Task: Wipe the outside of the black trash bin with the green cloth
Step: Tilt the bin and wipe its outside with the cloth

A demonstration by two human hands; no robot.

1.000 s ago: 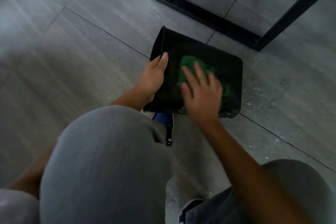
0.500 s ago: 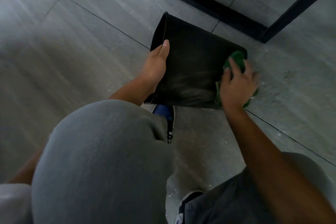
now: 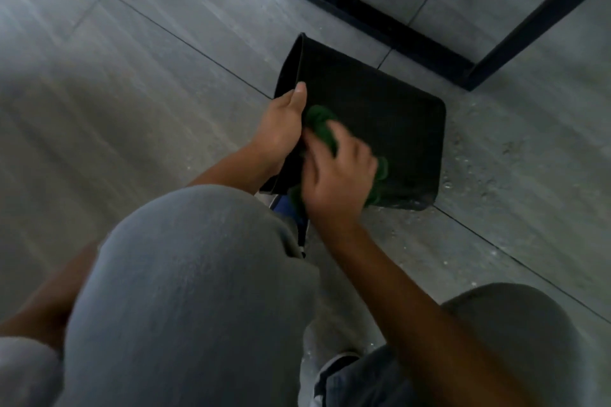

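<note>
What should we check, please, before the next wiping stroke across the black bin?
1. Bin steadied: left hand grips the black trash bin at its rim edge: ok.
2. Cloth in contact: right hand presses the green cloth against the bin's side: ok.
3. Stroke path: the bin's side toward its base shows nothing in the way: ok.
4. Hands apart: the cloth sits right beside the left hand's thumb, crowded: not ok.
5. Base corner clean: pale smudges show there: not ok.
6. Far side wiped: hidden: cannot tell.
</note>
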